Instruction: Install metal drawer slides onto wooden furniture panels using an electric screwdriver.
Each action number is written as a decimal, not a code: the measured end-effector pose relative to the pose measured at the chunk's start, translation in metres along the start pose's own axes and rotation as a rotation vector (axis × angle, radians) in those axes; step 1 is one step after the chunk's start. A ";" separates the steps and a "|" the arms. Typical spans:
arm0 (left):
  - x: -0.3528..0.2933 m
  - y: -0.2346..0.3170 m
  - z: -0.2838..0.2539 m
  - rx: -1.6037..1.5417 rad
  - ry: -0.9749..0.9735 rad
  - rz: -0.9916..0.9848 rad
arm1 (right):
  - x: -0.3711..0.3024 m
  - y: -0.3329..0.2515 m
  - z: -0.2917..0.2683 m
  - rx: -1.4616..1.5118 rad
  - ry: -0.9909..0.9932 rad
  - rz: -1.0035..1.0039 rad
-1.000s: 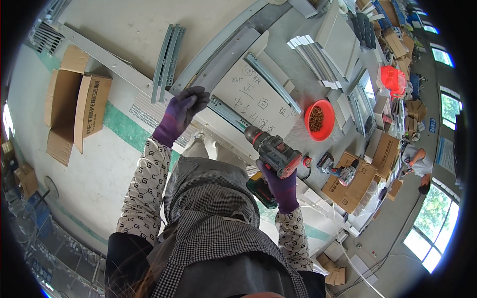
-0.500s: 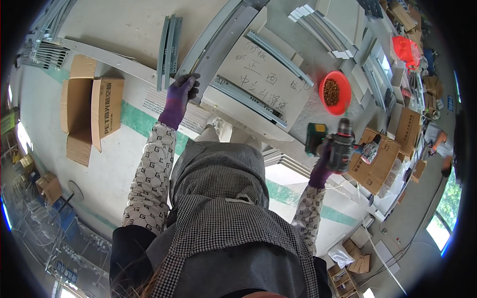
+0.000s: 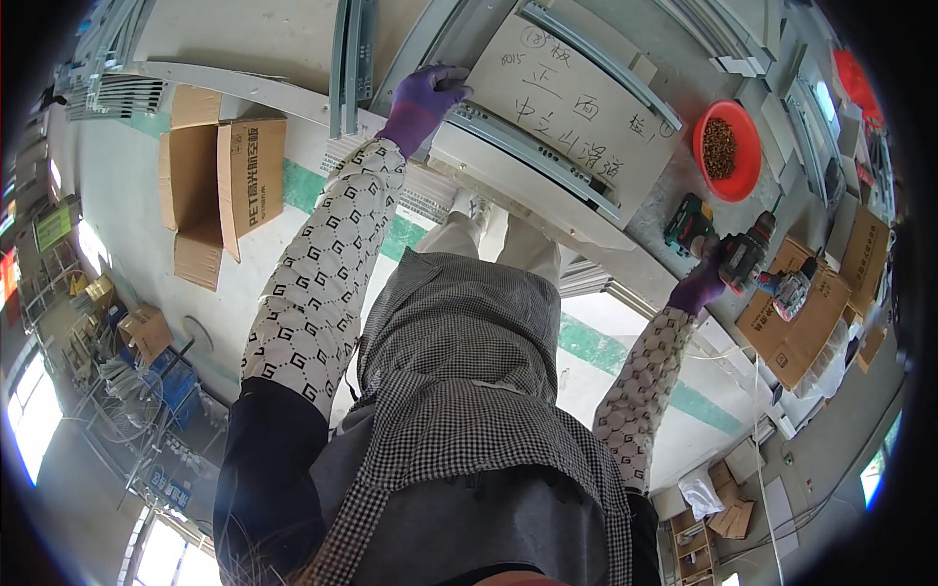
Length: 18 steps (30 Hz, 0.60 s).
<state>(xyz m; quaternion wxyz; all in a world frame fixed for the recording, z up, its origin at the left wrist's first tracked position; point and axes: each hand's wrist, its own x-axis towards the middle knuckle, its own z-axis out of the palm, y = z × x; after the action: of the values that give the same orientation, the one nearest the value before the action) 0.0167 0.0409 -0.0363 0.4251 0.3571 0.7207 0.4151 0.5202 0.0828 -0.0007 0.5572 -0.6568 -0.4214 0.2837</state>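
My left hand [image 3: 427, 102], in a purple glove with dark fingertips, is at the left end of a white panel [image 3: 547, 83] with handwriting on it. Its fingers curl together beside a metal drawer slide [image 3: 532, 156] along the panel's near edge; whatever may be between them is hidden. A second drawer slide [image 3: 601, 63] runs along the far edge. On the right, my gloved right hand [image 3: 698, 285] is closed round a cordless drill [image 3: 747, 256], whose battery end points left and chuck up to the right. Another drill [image 3: 789, 288] lies just beyond it.
A red bowl [image 3: 748, 156] of small screws stands right of the panel. Loose slides [image 3: 352, 68] lie at the far left of the bench. Cardboard boxes [image 3: 796, 322] are at the right. On the floor at left stands an open carton [image 3: 252, 181].
The view has shifted, so the bench appears farther right and higher. My left hand has moved right, onto the panel's end. The drill in my right hand has turned, its chuck now toward the upper right.
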 end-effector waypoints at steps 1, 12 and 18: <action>-0.001 0.001 -0.003 0.000 0.008 -0.004 | -0.021 -0.019 0.005 -0.004 0.041 0.096; -0.003 0.006 -0.003 -0.097 -0.037 -0.085 | -0.069 0.010 0.081 -0.449 -0.576 0.200; -0.003 0.013 -0.005 -0.056 -0.011 -0.037 | -0.065 0.013 0.083 -0.310 -0.524 0.364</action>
<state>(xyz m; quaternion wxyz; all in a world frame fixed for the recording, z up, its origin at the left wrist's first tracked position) 0.0151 0.0418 -0.0223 0.4466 0.3337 0.7130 0.4253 0.4223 0.0670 -0.0378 0.2643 -0.7027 -0.4643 0.4699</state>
